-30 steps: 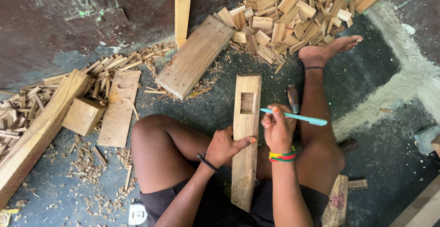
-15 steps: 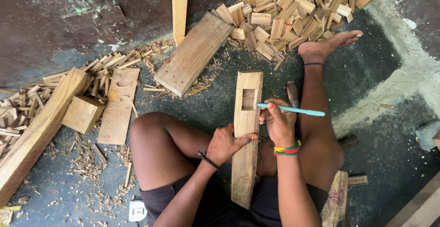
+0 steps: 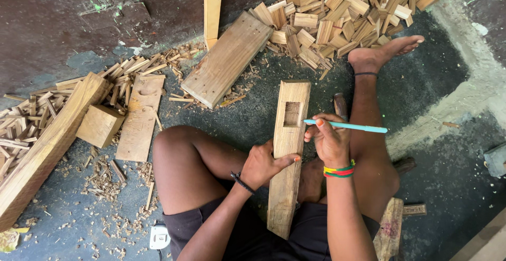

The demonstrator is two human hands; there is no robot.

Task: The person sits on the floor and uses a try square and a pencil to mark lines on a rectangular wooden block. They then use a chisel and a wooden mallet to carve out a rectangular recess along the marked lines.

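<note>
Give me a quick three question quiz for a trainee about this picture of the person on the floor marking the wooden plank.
1. True or false: the right hand holds a light blue pen with its tip at the edge of the plank.
2. Which hand steadies the plank? A) left hand B) right hand C) neither
3. Fill in: the plank has a ____ hole cut near its far end.

Key: 1 true. 2 A, its fingers lie across the plank. 3 rectangular.
</note>
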